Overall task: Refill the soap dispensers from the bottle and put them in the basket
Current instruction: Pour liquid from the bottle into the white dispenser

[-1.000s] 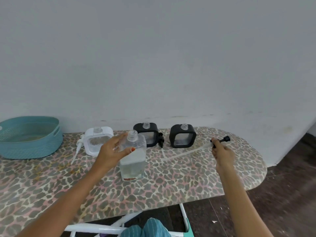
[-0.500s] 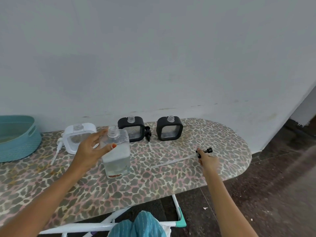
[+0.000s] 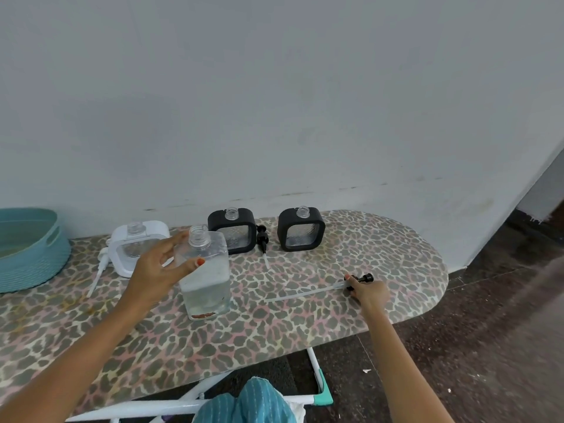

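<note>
A clear square refill bottle (image 3: 209, 279), uncapped and partly full, stands on the leopard-print board (image 3: 274, 331). My left hand (image 3: 158, 270) grips its shoulder. My right hand (image 3: 367, 291) holds a black pump head with a long clear tube (image 3: 305, 293) that lies flat on the board. Behind stand a white dispenser (image 3: 122, 257) and two black dispensers (image 3: 233, 232) (image 3: 300, 228), all with open necks. The teal basket (image 3: 36, 264) sits at the far left.
A white pump (image 3: 99, 270) lies left of the white dispenser. A black pump (image 3: 262, 239) lies between the two black dispensers. The wall runs close behind them. The board's rounded end and dark floor are at the right.
My right hand has lowered the black pump with its tube from mid-air down onto the board. My left hand has stayed on the bottle. The camera has turned right.
</note>
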The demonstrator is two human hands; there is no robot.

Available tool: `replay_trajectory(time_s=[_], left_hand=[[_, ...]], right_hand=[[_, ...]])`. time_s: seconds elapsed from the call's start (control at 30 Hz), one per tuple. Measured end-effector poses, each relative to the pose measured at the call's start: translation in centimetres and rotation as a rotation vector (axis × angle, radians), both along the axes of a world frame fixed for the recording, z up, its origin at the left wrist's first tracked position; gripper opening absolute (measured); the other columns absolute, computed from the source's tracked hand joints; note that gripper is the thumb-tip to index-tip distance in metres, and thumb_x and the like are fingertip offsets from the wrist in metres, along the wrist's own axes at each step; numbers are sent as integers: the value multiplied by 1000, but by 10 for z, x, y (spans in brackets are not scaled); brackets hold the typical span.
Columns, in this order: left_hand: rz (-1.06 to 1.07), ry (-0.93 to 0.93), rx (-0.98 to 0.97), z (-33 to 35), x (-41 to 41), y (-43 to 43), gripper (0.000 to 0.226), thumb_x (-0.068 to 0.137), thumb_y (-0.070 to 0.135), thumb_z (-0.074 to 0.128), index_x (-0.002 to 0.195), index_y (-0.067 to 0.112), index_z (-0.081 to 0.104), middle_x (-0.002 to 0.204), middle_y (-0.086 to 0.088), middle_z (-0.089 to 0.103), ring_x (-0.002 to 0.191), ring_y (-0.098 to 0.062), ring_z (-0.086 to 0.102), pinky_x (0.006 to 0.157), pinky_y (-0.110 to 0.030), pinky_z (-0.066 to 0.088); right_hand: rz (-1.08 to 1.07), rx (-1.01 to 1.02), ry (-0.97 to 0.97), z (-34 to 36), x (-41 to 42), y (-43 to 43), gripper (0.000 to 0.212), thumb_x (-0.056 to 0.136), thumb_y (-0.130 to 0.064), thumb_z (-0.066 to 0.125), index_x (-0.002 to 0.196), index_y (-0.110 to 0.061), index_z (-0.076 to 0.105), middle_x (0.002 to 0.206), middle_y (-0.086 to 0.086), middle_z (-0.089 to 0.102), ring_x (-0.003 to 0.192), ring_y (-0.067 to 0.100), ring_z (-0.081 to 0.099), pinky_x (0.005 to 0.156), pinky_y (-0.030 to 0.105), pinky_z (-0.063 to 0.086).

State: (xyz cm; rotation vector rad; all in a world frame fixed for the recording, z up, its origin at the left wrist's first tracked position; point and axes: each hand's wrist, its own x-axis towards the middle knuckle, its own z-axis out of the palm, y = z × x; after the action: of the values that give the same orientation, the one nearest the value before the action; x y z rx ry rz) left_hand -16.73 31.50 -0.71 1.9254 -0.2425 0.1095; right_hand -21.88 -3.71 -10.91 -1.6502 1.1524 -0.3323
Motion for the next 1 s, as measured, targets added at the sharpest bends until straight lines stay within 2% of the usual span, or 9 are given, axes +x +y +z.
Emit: replay_trajectory(time_s=[0.17, 0.33, 0.4, 0.47, 0.6, 0.7, 0.8, 0.9, 1.0], left_hand=[[-12, -1, -9, 1, -2, 0, 57, 77, 7, 68, 130, 12, 47, 135, -3, 47, 115, -8, 40, 99, -24, 31], [-29, -13, -1, 0, -1, 1, 58, 78, 9, 68, 131, 13, 46, 138, -4, 46, 115, -7, 39, 98, -23, 31], [-31, -15, -3, 0, -2, 2, 58, 78, 9, 68, 131, 13, 46, 139, -4, 45, 115, -6, 39, 97, -22, 32], [-36, -8, -13, 1, -2, 2, 58, 77, 10, 69, 130, 14, 47, 139, -4, 45, 115, -5, 39, 97, -21, 32], [-56, 10, -38, 2, -2, 3, 58, 78, 12, 69, 131, 16, 46, 137, -1, 45, 115, -5, 39, 98, -20, 32], [-61, 0, -46, 1, -2, 3, 58, 78, 13, 70, 130, 16, 46, 126, 8, 45, 115, -4, 40, 96, -17, 33], [-77, -4, -55, -2, 2, 5, 58, 76, 15, 71, 128, 18, 48, 121, 13, 46, 114, -3, 44, 85, -3, 36], [-101, -6, -73, -4, 7, 7, 51, 75, 13, 72, 120, 26, 50, 112, 18, 50, 106, -3, 48, 75, 4, 39], [-148, 6, -89, -5, 10, 10, 47, 75, 14, 72, 110, 33, 47, 108, 19, 51, 104, -1, 51, 79, 0, 42]], right_hand=[[44, -102, 69, 9, -11, -3, 46, 73, -29, 76, 50, -14, 39, 47, 4, 41, 43, 14, 36, 25, 14, 28], [134, -277, 83, 16, -19, 7, 41, 76, -23, 75, 53, -7, 44, 49, 5, 37, 43, 15, 31, 35, 21, 25], [245, -359, 2, 30, -17, 27, 28, 76, -20, 74, 70, 2, 58, 60, 7, 48, 53, 16, 40, 46, 21, 28], [444, -368, -117, 52, -9, 58, 25, 75, -19, 75, 90, -6, 60, 74, 2, 53, 66, 13, 47, 53, 14, 33], [844, -227, -323, 83, 13, 127, 51, 68, -22, 80, 113, -12, 58, 94, -4, 56, 90, 12, 54, 75, 15, 45], [1009, -187, -380, 93, 28, 164, 78, 66, -21, 81, 133, -14, 41, 119, -7, 48, 112, 9, 47, 95, 18, 40], [1112, -112, -375, 91, 45, 182, 94, 65, -21, 83, 141, -21, 28, 133, -11, 39, 124, 6, 37, 106, 24, 32], [1177, -17, -354, 83, 54, 191, 90, 58, -22, 85, 132, -32, 35, 131, -9, 47, 120, 12, 47, 98, 27, 43], [1224, 32, -380, 76, 55, 199, 81, 52, -21, 82, 120, -37, 38, 118, -8, 54, 106, 6, 56, 81, 17, 50]])
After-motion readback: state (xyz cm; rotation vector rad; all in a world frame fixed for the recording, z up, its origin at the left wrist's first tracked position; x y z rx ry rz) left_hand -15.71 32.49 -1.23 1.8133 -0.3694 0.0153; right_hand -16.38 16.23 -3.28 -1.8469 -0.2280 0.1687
